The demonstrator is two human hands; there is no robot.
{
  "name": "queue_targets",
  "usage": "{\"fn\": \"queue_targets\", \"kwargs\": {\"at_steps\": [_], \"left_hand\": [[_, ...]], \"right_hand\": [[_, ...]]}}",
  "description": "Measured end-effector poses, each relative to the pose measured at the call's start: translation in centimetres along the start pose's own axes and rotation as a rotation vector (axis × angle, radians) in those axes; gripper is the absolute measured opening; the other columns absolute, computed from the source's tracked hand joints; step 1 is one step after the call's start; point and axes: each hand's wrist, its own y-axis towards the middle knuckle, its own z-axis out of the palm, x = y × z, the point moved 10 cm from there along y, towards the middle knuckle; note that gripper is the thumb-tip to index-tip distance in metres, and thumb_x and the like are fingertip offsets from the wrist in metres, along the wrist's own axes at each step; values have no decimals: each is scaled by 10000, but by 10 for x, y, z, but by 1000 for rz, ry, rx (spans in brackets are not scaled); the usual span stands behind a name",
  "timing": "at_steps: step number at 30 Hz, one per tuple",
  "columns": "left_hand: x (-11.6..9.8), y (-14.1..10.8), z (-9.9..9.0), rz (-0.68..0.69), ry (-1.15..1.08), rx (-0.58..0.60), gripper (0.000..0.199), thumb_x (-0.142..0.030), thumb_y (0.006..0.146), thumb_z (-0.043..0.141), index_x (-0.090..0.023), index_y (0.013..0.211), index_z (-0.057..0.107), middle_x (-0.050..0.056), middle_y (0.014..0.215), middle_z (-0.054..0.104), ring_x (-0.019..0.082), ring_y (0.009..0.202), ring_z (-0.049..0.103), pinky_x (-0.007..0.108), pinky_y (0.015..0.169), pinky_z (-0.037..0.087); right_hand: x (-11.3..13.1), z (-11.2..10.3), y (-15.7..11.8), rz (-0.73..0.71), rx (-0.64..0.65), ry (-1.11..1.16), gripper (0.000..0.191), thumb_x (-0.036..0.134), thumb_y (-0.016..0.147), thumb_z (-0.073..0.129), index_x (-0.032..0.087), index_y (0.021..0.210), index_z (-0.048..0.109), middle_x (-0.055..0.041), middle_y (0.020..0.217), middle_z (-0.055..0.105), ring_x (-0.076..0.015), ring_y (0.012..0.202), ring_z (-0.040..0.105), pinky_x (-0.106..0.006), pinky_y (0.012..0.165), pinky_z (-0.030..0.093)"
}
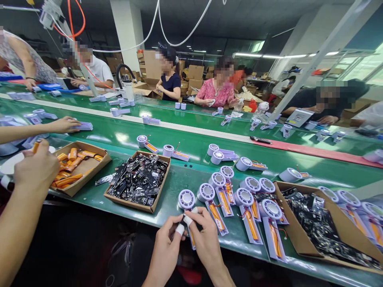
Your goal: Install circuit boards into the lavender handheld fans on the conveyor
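Note:
Low in the centre, my left hand (pixel 168 245) pinches a small black circuit board (pixel 182 220) between finger and white-covered thumb. My right hand (pixel 206 233) meets it from the other side, its covered fingertips closed at the board; whatever they grip is too small to make out. Just beyond and under my hands lies a lilac handheld fan (pixel 186 199), its round head facing up. Part of an orange battery (pixel 192 240) shows in its handle; my fingers hide the rest.
Boxes of black circuit boards stand at left (pixel 137 179) and right (pixel 323 227). Open fans with batteries (pixel 248 223) crowd the bench to my right. A co-worker's hand (pixel 37 167) holds an orange battery beside a battery box (pixel 74 189). People sit across the green conveyor (pixel 128 133).

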Motion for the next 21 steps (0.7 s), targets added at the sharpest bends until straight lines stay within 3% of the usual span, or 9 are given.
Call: {"fn": "queue_targets", "kwargs": {"at_steps": [5, 9, 17, 21], "left_hand": [[0, 3, 0, -21, -62, 1, 242, -280, 859, 562, -169, 1063, 631, 29, 835, 688, 184, 755, 640, 296, 706, 514], [0, 4, 0, -30, -67, 1, 236, -293, 858, 579, -165, 1046, 640, 49, 904, 707, 175, 747, 638, 295, 713, 516], [-7, 3, -2, -17, -39, 8, 230, -282, 846, 577, -175, 1028, 670, 34, 853, 696, 173, 733, 633, 284, 695, 522], [-14, 7, -4, -16, -6, 61, 248, -280, 844, 582, -176, 1042, 688, 43, 852, 697, 184, 761, 643, 278, 691, 516]], "right_hand": [[-1, -4, 3, 66, -42, 91, 137, 221, 861, 582, 219, 916, 707, -27, 904, 571, -175, 782, 573, -280, 692, 470], [7, -4, 6, 52, -32, 74, 93, 179, 836, 589, 212, 807, 671, -8, 841, 576, -167, 744, 549, -265, 671, 429], [9, -4, 9, 25, 24, 38, 83, 206, 840, 605, 209, 786, 668, -2, 825, 594, -165, 750, 552, -258, 679, 408], [5, -5, 14, 10, 79, 33, 96, 240, 839, 624, 212, 893, 698, -2, 824, 599, -162, 731, 546, -263, 672, 418]]}}
